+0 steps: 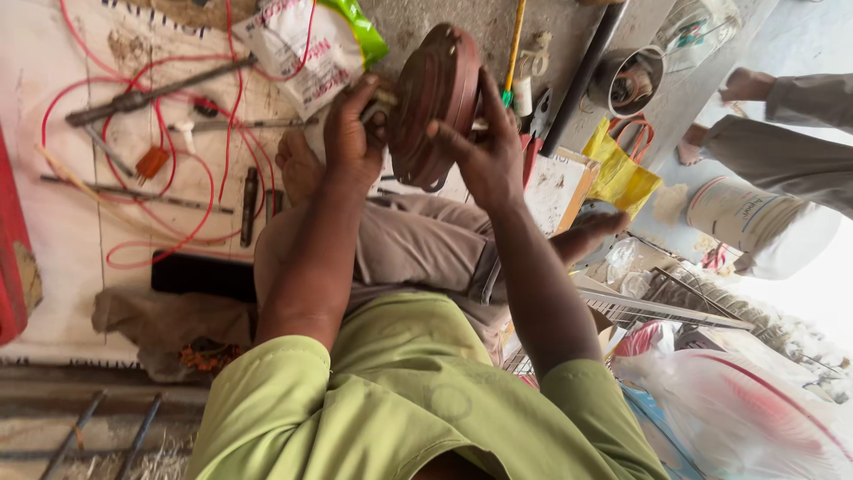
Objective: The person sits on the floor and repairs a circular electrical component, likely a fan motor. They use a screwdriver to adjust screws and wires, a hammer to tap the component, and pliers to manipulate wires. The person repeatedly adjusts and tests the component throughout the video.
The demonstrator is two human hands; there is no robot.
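The floor (53, 222) is covered by a pale, dirty printed sheet on which loops of red wire (191, 191), an orange plug (152, 163), dark metal rods (151, 93) and a flat black slab (203, 274) lie scattered, with a red edge (11, 267) along one side and bare concrete (462, 22) beyond. Farther off stand a white bucket (742, 218), a yellow bag (622, 173) and a printed plastic packet (306, 49), near a metal grille (702, 298) and bulging white sacks (746, 409). Strong daylight washes out the corner past the bucket, while the sheet lies in even shade.
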